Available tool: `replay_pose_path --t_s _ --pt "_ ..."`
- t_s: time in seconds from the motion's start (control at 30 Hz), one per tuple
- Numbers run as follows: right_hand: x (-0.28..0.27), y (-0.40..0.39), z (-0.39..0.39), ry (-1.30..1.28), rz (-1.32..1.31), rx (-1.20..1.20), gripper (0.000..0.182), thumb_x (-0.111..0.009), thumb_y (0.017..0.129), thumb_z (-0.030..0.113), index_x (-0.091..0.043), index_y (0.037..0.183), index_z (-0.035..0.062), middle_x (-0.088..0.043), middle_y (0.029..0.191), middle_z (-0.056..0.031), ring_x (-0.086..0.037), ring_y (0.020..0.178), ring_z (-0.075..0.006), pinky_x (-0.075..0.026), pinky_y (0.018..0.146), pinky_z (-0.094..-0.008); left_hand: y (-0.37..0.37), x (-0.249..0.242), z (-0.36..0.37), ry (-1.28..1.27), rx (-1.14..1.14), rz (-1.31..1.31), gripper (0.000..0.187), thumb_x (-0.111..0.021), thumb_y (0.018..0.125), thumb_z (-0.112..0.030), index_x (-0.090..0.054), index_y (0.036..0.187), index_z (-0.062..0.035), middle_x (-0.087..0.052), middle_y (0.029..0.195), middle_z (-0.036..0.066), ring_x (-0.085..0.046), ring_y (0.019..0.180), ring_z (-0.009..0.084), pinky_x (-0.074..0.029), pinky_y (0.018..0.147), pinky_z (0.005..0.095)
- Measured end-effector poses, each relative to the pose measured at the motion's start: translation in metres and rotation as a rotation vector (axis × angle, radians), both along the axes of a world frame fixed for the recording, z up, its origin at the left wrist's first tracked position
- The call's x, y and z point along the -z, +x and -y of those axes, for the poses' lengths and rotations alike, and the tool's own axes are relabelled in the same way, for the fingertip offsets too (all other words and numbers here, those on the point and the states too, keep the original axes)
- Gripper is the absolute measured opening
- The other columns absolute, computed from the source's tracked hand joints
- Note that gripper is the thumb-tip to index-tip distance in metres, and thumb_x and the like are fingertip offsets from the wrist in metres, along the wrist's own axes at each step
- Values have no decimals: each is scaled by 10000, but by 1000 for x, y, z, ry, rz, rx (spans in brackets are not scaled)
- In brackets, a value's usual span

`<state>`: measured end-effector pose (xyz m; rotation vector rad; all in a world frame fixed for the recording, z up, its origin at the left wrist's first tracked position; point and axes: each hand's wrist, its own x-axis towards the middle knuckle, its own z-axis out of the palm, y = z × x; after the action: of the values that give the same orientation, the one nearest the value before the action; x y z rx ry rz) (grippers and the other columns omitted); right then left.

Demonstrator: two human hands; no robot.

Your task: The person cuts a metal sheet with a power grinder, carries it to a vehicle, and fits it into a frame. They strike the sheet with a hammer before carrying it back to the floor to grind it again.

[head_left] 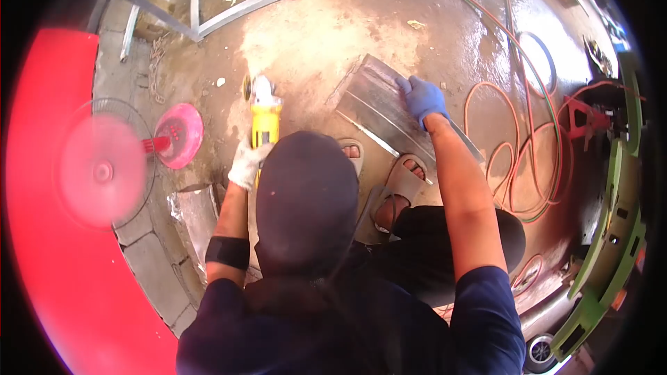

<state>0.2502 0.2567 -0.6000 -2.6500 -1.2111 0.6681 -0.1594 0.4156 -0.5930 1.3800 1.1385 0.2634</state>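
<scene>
"What do we count between our hands?"

"One yellow angle grinder [265,121] and one grey metal panel [379,97]. We have two sandals [404,182] on our feet, at the panel's near edge."

"How is our left grip [242,165]?"

"In its white glove it is wrapped around the near end of the grinder's body. The grinder's head points to the far side, and the tool is left of the panel, well apart from it."

"And our right grip [424,101]?"

"In its blue glove it is on the panel's far right edge, fingers bent over the top. We cannot tell whether it pinches the sheet or only presses on it. The panel lies slantwise on the concrete floor [313,42], running from far left to near right."

"Where do we have room?"

"Bare floor opens between grinder and panel and on past both. One metal frame [240,8] bounds it on the far left; one fan [103,171] with a pink base [179,135] stands to the left. On the right, orange and green hoses [515,160] loop just beyond the panel; we cannot count them surely."
</scene>
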Motion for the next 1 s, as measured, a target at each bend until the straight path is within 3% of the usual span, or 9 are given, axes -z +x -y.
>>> replay_pose_path --t_s 0.07,0.17,0.27,0.4,0.47,0.6,0.7,0.8,1.0 --pt "15 7 -1 9 32 104 467 -486 998 479 -696 1126 82 -692 1157 -255 -659 1082 -442 -510 943 -510 16 1 -12 -316 -57 480 640 -762 817 -236 -530 1352 29 -709 1054 163 -734 892 271 -611 753 383" --pt "34 11 7 150 94 116 464 -591 947 475 -688 1224 116 -660 1275 -226 -625 1183 -416 -482 990 -508 78 -54 -24 -458 120 673 578 -787 815 -194 -569 1301 28 -705 1019 118 -711 833 216 -601 730 359" --pt "15 -1 13 203 27 98 606 -713 849 517 -659 1326 147 -593 1405 -182 -578 1271 -379 -440 1058 -499 137 -22 -47 -277 113 393 499 -804 804 -212 -625 1221 -5 -715 980 98 -711 824 196 -590 713 355" --pt "-1 2 13 287 -133 86 816 -797 716 605 -635 1385 167 -557 1451 -186 -547 1317 -367 -404 1111 -486 221 -18 -31 -225 139 341 435 -817 798 -202 -653 1163 -33 -713 932 69 -696 789 170 -570 684 338" --pt "4 4 24 347 -141 -3 881 -815 652 649 -647 1376 176 -511 1494 -202 -527 1340 -383 -384 1138 -482 258 -4 -16 -145 -53 362 400 -811 815 -196 -646 1155 -65 -691 872 31 -683 720 164 -556 631 323" --pt "-18 0 27 206 -162 -99 853 -854 645 641 -671 1345 189 -445 1554 -216 -482 1376 -412 -351 1158 -491 307 16 -2 -171 -200 456 375 -808 819 -191 -647 1135 -71 -688 888 39 -679 732 173 -556 654 337" --pt "-24 -10 28 148 -31 -154 694 -773 673 663 -715 1268 311 -507 1477 -151 -485 1347 -387 -365 1103 -530 320 19 2 -171 -398 526 352 -813 815 -168 -636 1097 -57 -676 907 50 -674 781 193 -554 716 359" --pt "3 -25 30 388 114 -45 591 -737 742 634 -743 1210 273 -531 1425 -128 -508 1292 -377 -356 1065 -538 316 12 12 -150 -442 519 351 -812 816 -162 -625 1087 -43 -670 904 56 -671 769 203 -553 714 363" --pt "4 -21 36 343 104 -145 528 -704 811 619 -781 1144 217 -526 1432 -123 -512 1276 -382 -356 1058 -531 310 11 21 -169 -449 608 325 -830 779 -87 -611 1017 -55 -657 872 39 -657 722 177 -562 690 331"
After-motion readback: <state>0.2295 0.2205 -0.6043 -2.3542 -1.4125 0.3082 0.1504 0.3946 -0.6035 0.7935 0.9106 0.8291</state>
